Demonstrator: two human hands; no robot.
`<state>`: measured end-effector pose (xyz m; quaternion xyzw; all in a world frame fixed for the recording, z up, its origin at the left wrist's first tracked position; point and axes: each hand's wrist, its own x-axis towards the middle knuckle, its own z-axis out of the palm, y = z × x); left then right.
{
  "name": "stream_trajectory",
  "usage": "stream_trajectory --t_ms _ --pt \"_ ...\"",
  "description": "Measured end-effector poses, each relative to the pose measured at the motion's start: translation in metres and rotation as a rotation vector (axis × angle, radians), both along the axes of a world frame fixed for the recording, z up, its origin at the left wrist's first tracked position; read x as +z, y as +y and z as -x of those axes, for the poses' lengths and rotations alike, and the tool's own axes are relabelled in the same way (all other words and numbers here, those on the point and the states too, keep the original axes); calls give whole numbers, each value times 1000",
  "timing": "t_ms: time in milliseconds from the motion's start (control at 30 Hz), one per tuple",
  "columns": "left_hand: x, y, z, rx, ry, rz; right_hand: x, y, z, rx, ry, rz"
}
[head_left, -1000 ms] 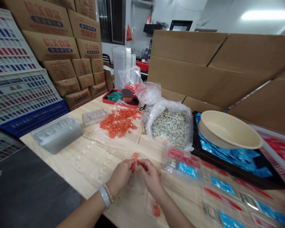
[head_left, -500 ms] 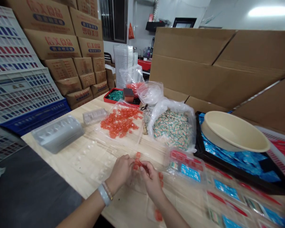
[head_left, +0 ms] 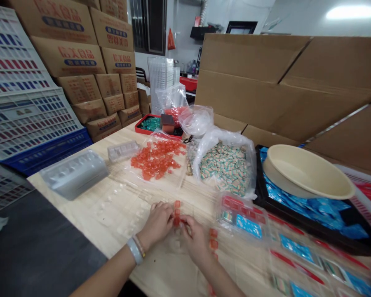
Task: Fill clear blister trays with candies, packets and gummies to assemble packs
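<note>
Over the middle of the near table, my left hand (head_left: 159, 219) and my right hand (head_left: 194, 236) meet at a short row of small orange-red translucent pieces (head_left: 177, 205). These sit in a clear plastic tray (head_left: 177, 243) that is hard to make out against the wood. The left fingers are closed, with thumb and fingertips at the left side of the row. From the right, my right thumb and forefinger pinch at the lowest visible piece. Another column of orange-red pieces (head_left: 213, 244) lies just right of my right wrist. Loose pieces (head_left: 156, 159) are heaped on a plastic sheet ahead.
A bag of small patterned packets (head_left: 224, 167) stands beyond my hands. Filled clear packs (head_left: 243, 216) lie to the right, near a black tray (head_left: 315, 239) of blue sachets under a cream basin (head_left: 309, 173). Stacked clear trays (head_left: 76, 173) stand at the left edge.
Both hands have shifted slightly nearer and stay at the row, whose upper pieces show more plainly. My right hand has moved a little down, uncovering more of the right column.
</note>
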<state>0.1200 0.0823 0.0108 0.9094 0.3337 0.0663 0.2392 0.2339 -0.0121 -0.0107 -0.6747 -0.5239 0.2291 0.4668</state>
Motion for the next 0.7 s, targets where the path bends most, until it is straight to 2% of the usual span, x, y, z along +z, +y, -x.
stream_trajectory --t_ms 233,333,567,700 --pt "10 -4 10 9 29 -35 -1 2 0 0 36 20" --pt "8 -10 8 16 28 -24 -5 2 0 7 37 37" --pt "0 -36 -2 184 67 -101 -4 -2 4 4 -55 17" --pt "0 -37 -2 191 79 -114 -3 -2 6 -14 -81 11"
